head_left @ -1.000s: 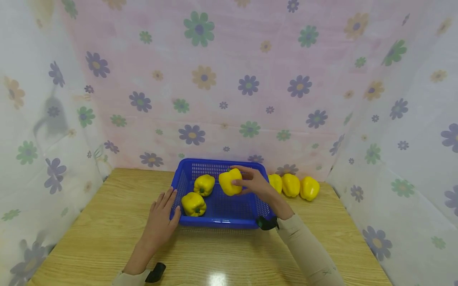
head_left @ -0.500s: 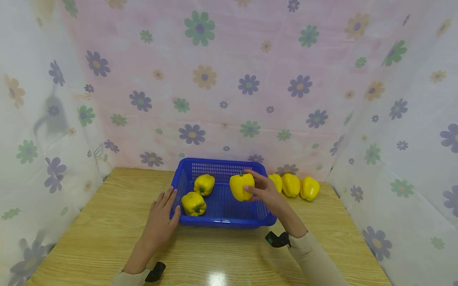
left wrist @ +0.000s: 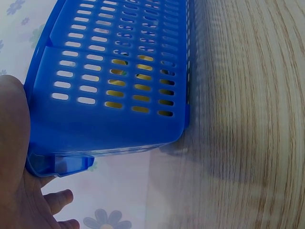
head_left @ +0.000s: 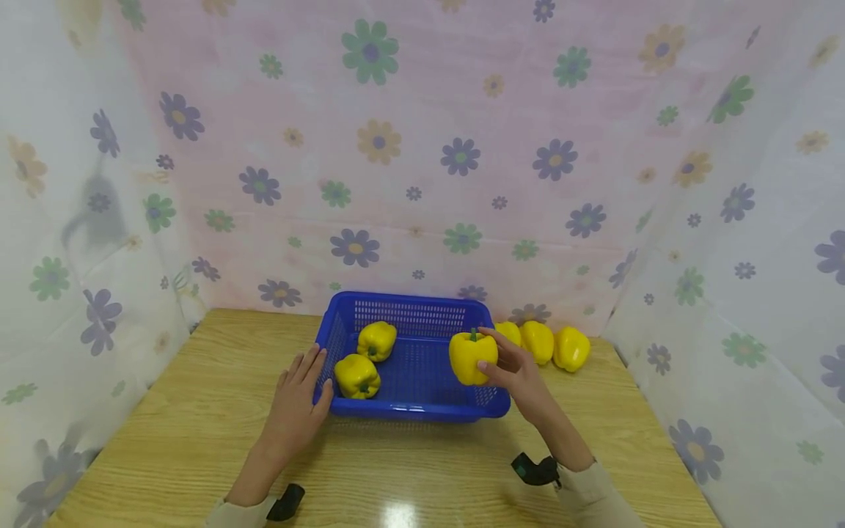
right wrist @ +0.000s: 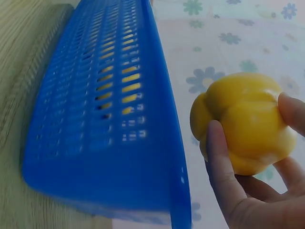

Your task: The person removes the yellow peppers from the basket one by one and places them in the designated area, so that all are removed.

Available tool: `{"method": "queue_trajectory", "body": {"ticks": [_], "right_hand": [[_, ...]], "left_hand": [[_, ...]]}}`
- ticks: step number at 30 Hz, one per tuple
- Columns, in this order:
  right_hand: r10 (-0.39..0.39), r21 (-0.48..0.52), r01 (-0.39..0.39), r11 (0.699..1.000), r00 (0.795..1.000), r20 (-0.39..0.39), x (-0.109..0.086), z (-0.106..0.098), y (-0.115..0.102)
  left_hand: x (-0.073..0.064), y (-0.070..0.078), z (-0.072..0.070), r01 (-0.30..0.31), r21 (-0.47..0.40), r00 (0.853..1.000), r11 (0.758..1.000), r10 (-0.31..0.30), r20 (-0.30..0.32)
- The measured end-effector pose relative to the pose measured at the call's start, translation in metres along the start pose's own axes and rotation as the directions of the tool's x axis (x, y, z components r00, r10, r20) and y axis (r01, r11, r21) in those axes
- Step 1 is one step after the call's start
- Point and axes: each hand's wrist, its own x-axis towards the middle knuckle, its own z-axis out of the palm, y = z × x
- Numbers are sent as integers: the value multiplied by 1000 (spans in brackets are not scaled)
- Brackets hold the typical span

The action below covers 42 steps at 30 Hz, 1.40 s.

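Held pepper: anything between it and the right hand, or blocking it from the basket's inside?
Nothing visible. The right hand grips the held pepper directly, higher than the rim of the blue basket. The basket is open on top; the two peppers inside sit at its left end.

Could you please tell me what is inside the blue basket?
Two yellow peppers lie in the left half of the blue basket. A third pepper, held up by the right hand, covers part of its right end; what is behind that cannot be seen.
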Motion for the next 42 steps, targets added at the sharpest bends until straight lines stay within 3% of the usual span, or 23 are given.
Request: {"method": "queue_trajectory", "body": {"ticks": [10,19,27,31,36,39,42], "right_hand": [[26,77,-12,997,983,-183,-20,-14,7],[76,231,9,973,932,-355,-38,-26,20],[149,250,-36,968,880,-451,-47,-42,32],[182,254,-61,965,854,-488,-48,-47,41],[225,224,-126,966,838,-497,-47,-52,54],[260,213,-176,961,838,-479,-46,-54,63],[281,172,-228,958,852,-442,-45,-55,71]], "left_hand": [[0,1,-2,7,-1,1000,1000,-7,6],[1,2,-1,11,-6,1000,1000,-11,9],[0,1,-1,12,-1,1000,1000,-12,5],[0,1,-1,11,5,1000,1000,-11,4],[0,1,-1,10,7,1000,1000,-10,2],[0,1,-1,10,7,1000,1000,-10,4],[0,0,-1,12,7,1000,1000,-12,5]]}}
